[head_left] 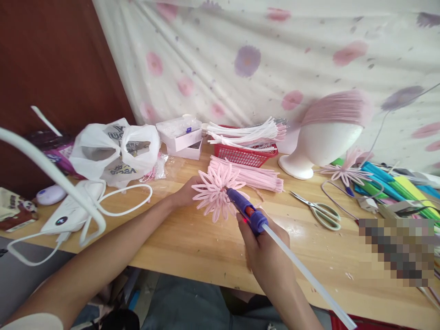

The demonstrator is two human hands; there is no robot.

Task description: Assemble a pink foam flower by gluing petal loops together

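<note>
A pink looped flower [218,190] is held up over the wooden table by my left hand [190,192], whose fingers are mostly hidden behind the petals. My right hand [270,247] is wrapped round a blue glue gun [248,211], with a long translucent glue stick [305,275] sticking out of its back end. The gun's nozzle points at the flower's centre; whether it touches cannot be told. A small red light glows on the gun. Just behind the flower lies a bundle of pink fuzzy stems [254,176].
Scissors [319,211] lie right of my right hand. Behind stand a red basket [240,155] of stems, white boxes [180,137] and a foam head [323,142]. A plastic bag [99,156], power bank [70,213] and white cable are left; coloured stems [381,183] lie right.
</note>
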